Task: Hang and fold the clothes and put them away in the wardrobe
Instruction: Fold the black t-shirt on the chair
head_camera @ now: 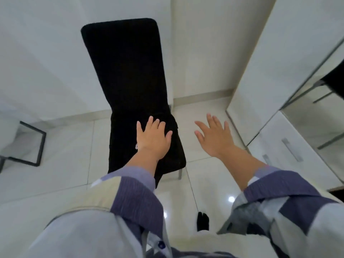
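A black high-backed chair (128, 75) stands in front of me against the white wall. Something black lies on its seat (121, 146), perhaps a folded dark garment with a small white tag; I cannot tell it from the upholstery. My left hand (152, 138) is spread flat, fingers straight, over the seat. My right hand (214, 136) hovers with fingers spread above the floor to the right of the chair, holding nothing. The white wardrobe (260, 75) stands at the right.
White drawers with metal handles (291, 149) sit low at the right below a mirrored panel (320, 101). A black metal frame (37, 144) of other furniture stands at the left. The floor is glossy white tile (65, 146). My foot in a black sock (203, 220) shows below.
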